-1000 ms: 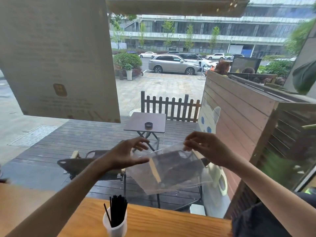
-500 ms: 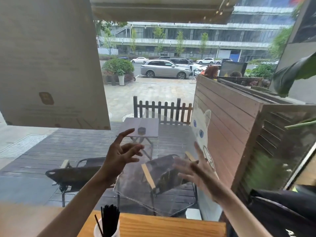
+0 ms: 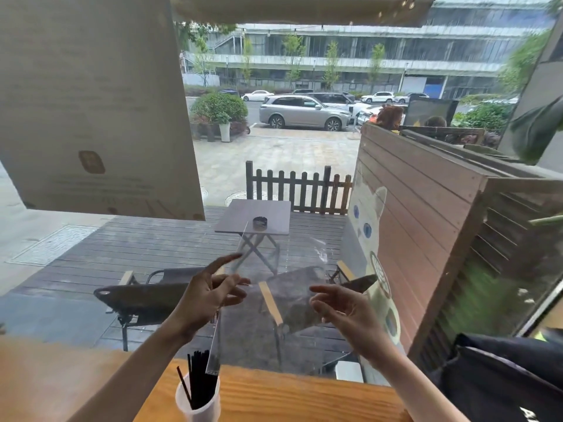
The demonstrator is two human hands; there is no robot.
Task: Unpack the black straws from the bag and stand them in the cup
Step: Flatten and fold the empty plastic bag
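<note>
Straws, black (image 3: 199, 380): bundled upright in the cup, one straw leaning out to the left; tops reach above the rim.
Window: large pane ahead, with a pale poster (image 3: 91, 102) fixed at upper left; terrace, folding table (image 3: 254, 220) and parked cars visible through it.
Counter (image 3: 289, 397): wooden top along the lower edge; it carries the cup at its near left.
Bag (image 3: 274, 300): clear plastic, appears empty, hanging between the two hands above the counter; lower left corner dips to just above the straw tops. Contact with either hand cannot be told.
Left hand (image 3: 210, 295): raised at the bag's left edge, fingers spread and loosely extended, index finger pointing up and right; no item held.
Right hand (image 3: 344, 312): raised at the bag's right edge, palm turned left, fingers relaxed and slightly bent; no item held.
Cup (image 3: 199, 403): white, translucent, standing on the counter below the left forearm; holds the straws.
</note>
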